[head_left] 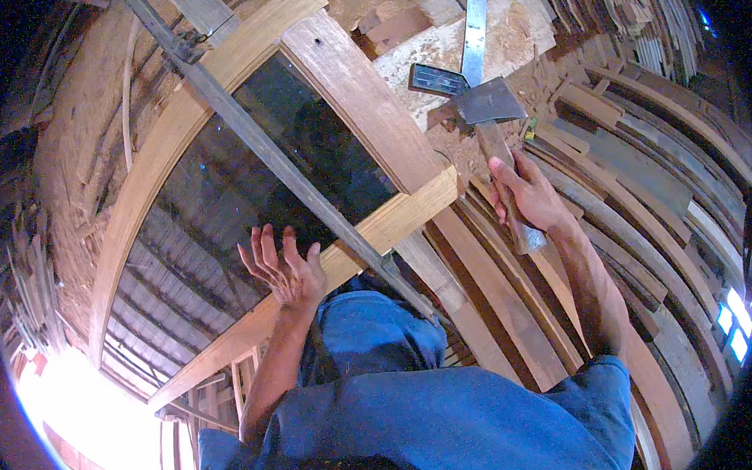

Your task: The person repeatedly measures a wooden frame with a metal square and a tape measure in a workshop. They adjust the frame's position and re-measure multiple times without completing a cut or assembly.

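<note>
My right hand (528, 189) is wrapped round the wooden handle of a hatchet (490, 102), whose broad grey metal head points away from me. My left hand (285, 269) is open with fingers spread, over the near edge of a wooden frame (339, 109) with a dark, reflective glass pane (254, 160). Whether its fingers touch the glass I cannot tell. Across the frame runs a long metal bar clamp (279, 165), its near end close to my body. Beyond the hatchet head lies a try square (474, 39) with a black stock.
Several long wooden boards (627, 169) are stacked on the right, beside my right arm. A pale, sawdust-covered board (515, 33) lies under the try square. Thin wood strips (31, 281) stand at the left. Bright daylight comes in at the lower left.
</note>
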Motion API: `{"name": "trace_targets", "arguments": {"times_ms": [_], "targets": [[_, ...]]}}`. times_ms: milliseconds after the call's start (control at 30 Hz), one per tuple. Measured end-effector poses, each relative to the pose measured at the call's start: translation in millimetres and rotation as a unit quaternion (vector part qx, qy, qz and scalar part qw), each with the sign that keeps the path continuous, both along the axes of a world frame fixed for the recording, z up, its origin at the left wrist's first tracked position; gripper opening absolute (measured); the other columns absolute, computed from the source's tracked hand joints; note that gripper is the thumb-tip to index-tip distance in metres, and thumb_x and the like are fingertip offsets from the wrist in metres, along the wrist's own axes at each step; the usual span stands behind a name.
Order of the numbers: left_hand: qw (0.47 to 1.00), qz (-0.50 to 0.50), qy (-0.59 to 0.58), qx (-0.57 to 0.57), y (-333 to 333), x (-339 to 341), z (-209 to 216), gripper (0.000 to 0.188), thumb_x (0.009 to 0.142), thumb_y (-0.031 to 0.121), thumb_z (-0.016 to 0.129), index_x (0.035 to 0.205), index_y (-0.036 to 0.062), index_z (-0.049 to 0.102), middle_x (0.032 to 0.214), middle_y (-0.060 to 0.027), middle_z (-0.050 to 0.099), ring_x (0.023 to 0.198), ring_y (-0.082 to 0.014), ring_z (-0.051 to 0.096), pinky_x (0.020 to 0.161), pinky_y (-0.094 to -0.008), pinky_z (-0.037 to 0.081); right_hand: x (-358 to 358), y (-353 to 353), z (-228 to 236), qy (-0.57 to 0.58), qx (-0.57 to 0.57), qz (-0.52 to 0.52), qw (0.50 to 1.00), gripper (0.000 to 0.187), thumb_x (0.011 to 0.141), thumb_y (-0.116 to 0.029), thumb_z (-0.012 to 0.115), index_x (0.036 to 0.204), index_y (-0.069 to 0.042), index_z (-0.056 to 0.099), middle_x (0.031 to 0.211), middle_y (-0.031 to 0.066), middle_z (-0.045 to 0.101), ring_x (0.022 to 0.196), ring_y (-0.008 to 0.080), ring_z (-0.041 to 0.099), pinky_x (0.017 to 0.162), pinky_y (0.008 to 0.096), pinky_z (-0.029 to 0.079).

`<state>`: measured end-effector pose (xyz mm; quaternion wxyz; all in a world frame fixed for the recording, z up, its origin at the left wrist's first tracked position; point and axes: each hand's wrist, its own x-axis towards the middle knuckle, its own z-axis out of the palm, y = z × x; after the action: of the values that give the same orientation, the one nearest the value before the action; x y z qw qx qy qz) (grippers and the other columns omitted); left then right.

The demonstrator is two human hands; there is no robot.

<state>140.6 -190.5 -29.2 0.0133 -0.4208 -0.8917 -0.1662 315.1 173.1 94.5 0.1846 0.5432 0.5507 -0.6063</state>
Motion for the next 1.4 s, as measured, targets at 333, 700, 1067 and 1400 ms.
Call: {"name": "trace_targets", "arguments": {"times_ms": [333, 700, 1067, 1400], "targets": [[1.0, 0.01, 0.001, 0.003, 3, 0, 2, 0.054, 0.095, 0.032, 0.073, 0.138, 0.0107, 0.051, 0.15, -0.0198, 0.042, 0.144, -0.046, 0.039, 0.12, -0.0735, 0.019, -5, -4, 5, 0.009, 0.006, 0.088, 0.996, 0.041, 0.109, -0.045, 0.06, 0.111, -0.004, 0.053, 0.075, 0.003, 0.06, 0.057, 0.0127, 0.06, 0.051, 0.033, 0.052], [1.0, 0.011, 0.0, -0.013, 3, 1, 2, 0.052, 0.096, 0.029, 0.072, 0.14, 0.0111, 0.051, 0.15, -0.0204, 0.042, 0.145, -0.0458, 0.039, 0.12, -0.0742, 0.019, 1, -14, -1, -0.039, -0.068, 0.082, 0.994, 0.054, 0.108, -0.047, 0.06, 0.126, 0.004, 0.052, 0.076, 0.0048, 0.063, 0.057, 0.0123, 0.06, 0.051, 0.0321, 0.052], [1.0, 0.02, 0.004, 0.0, 4, 1, 2, 0.049, 0.097, 0.028, 0.07, 0.139, 0.0096, 0.052, 0.149, -0.0207, 0.043, 0.144, -0.0455, 0.041, 0.119, -0.0743, 0.02, -4, 0, 5, -0.032, 0.002, 0.013, 0.999, 0.048, 0.108, -0.044, 0.06, 0.132, -0.003, 0.05, 0.073, 0.0024, 0.063, 0.056, 0.0129, 0.061, 0.049, 0.0294, 0.048], [1.0, 0.023, 0.001, -0.013, 5, 1, 5, 0.059, 0.091, 0.024, 0.077, 0.141, 0.0101, 0.051, 0.15, -0.0189, 0.043, 0.144, -0.0448, 0.041, 0.12, -0.073, 0.021, -4, -3, 1, -0.018, -0.04, 0.066, 0.997, 0.044, 0.11, -0.04, 0.057, 0.133, -0.003, 0.051, 0.074, 0.0035, 0.062, 0.055, 0.0124, 0.061, 0.05, 0.0297, 0.049]]}}
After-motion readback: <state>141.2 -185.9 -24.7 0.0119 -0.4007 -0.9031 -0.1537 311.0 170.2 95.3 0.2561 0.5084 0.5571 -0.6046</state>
